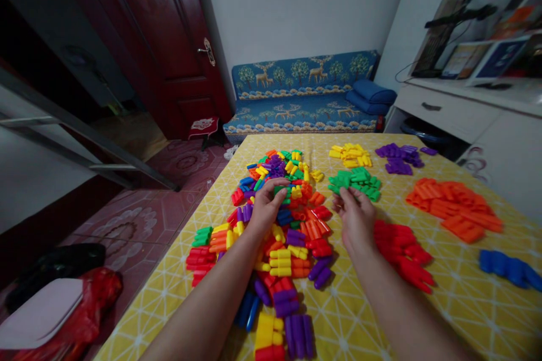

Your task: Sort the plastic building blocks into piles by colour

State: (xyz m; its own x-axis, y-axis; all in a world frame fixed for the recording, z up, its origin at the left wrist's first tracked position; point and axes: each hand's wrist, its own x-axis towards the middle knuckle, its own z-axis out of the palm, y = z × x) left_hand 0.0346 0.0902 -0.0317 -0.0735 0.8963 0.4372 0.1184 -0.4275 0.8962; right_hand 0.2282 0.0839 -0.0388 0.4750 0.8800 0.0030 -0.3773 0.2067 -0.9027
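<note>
Left hand (267,203) is half-curled over the mixed pile (280,263), fingertips at a green block (288,194); grip not discernible. Right hand (357,215), right of that pile, is nearly closed beside the green heap (361,178); hold unclear. Light fingertip pinching should spare neighbouring blocks.

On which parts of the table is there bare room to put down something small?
Bare patterned yellow tablecloth shows between the red plastic pile and the blue plastic row, also left of the large multicoloured plastic heap. That heap is crowded, with the left hand over it.
</note>
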